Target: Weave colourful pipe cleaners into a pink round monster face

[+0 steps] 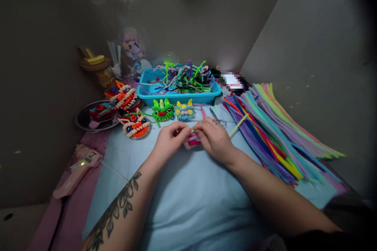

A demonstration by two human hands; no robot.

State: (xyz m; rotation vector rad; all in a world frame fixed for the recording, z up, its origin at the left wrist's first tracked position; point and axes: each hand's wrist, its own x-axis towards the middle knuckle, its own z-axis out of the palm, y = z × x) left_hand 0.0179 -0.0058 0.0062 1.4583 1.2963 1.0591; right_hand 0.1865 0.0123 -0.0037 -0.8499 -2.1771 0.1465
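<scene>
Between my two hands is a small pink and white pipe-cleaner piece (193,141). My left hand (172,137) pinches it from the left, thumb and forefinger together. My right hand (213,139) meets it from the right, fingertips closed at its top, where a bit of pale green shows. A pale yellow-green pipe cleaner (239,124) sticks out behind my right hand; its other end is hidden. Just beyond my hands sit a green fuzzy creature head (163,110) and a blue and yellow one (184,110). An orange and cream head (137,126) lies left of my left hand.
A blue tray (176,97) holds tangled pipe-cleaner scraps. Bundles of colored pipe cleaners (271,141) lie at right, near scissors (218,118). At left are a pink glue gun (79,170) with a lit green light, a round metal dish (81,119) and another orange head (125,96).
</scene>
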